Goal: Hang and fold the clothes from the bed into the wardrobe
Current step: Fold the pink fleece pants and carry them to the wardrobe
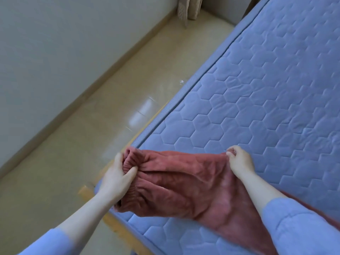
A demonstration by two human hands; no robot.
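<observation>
Here both hands [117, 178] [239, 161] pinch the red garment [184, 183] outstretched.

1. Bed [266, 89]: blue quilted mattress, hexagon stitching, piped edge.
2. Wood frame [86, 192]: pale, protrudes beyond mattress at near-left corner.
3. Red garment [184, 184]: on mattress nr that corner, crumpled; ribbed end at mattress edge, rest runs off-frame btm right.
4. Floor [110, 107]: glossy beige, carries bed.
</observation>
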